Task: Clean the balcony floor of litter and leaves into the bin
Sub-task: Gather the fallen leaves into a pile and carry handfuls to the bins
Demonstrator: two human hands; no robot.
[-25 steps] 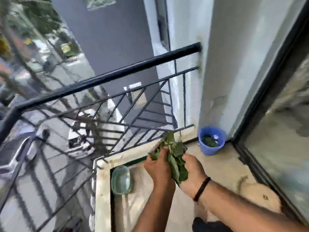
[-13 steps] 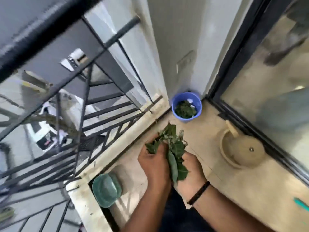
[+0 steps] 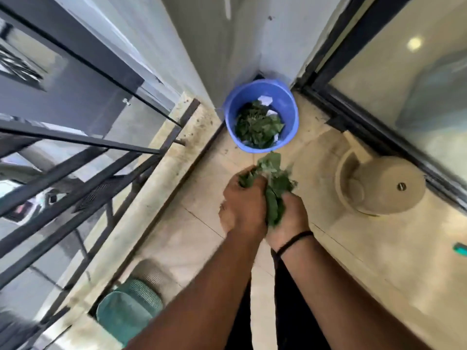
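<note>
Blue bin [image 3: 262,97] at top centre already part-filled with leaves and paper; left hand [image 3: 243,205] and right hand [image 3: 288,218] clutch leaf bundle [image 3: 271,183] mid-frame, just short of it, drop pending.

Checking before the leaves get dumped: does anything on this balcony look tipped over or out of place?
The beige pot lies on its side by the door track, base showing. A green container also lies tipped by the railing.

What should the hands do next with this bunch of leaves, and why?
Probably carry the bunch of leaves forward over the blue bin and let go: the left hand and right hand grip it just short of the rim, and leaves already lie inside.
</note>
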